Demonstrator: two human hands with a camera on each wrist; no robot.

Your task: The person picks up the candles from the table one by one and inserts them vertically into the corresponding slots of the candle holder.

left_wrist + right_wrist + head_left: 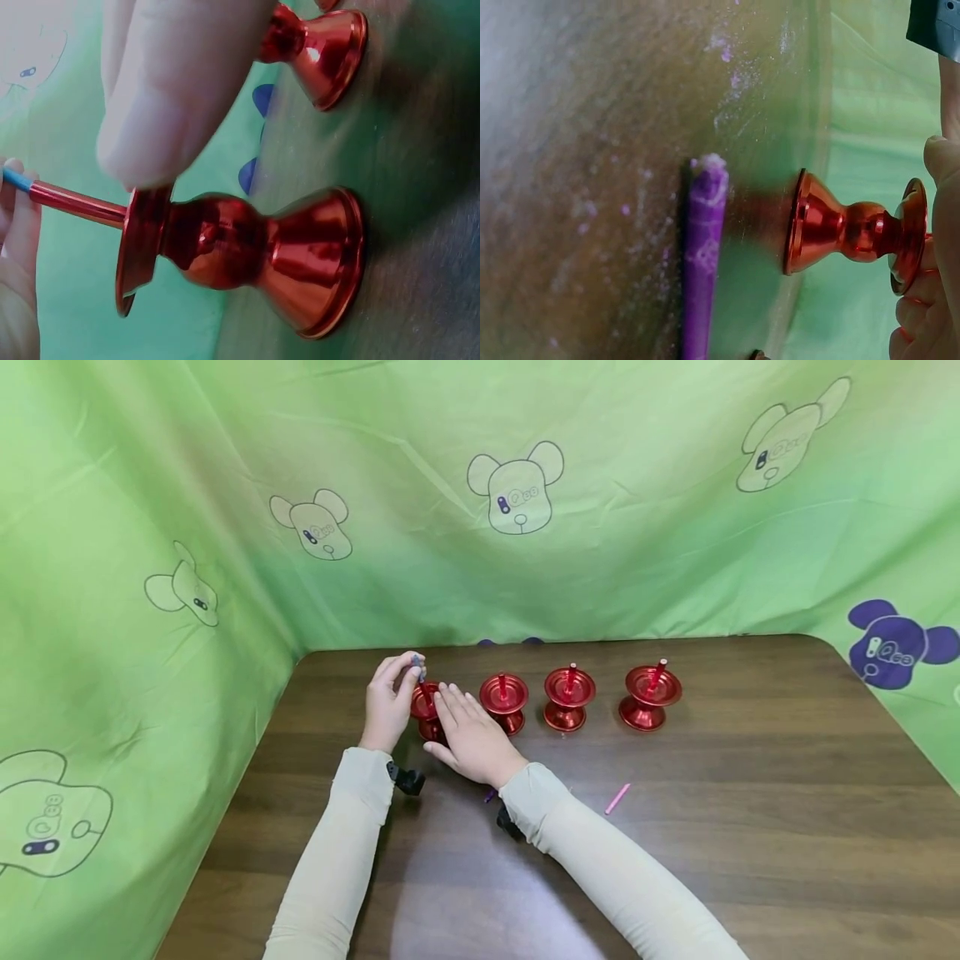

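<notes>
Several shiny red candle holders stand in a row. At the leftmost holder [429, 731], my left hand [387, 706] pinches a slim blue candle [418, 667] right at the top of the holder's upright red tube [79, 204]. The blue end meets the tube in the left wrist view. From the right, my right hand [474, 739] steadies this holder, its thumb [150, 142] against the dish [142, 255] and its fingers [919, 330] at the dish's other side. In the head view, these fingers lie long and together.
To the right stand more candle holders [504, 695], [567, 697], [649, 697]. A pink candle [617, 799] lies in front of them on the wooden table [750, 827]. A purple candle [703, 262] lies below my right wrist, with wax crumbs [735, 79] around. Green cloth [420, 527] hangs behind.
</notes>
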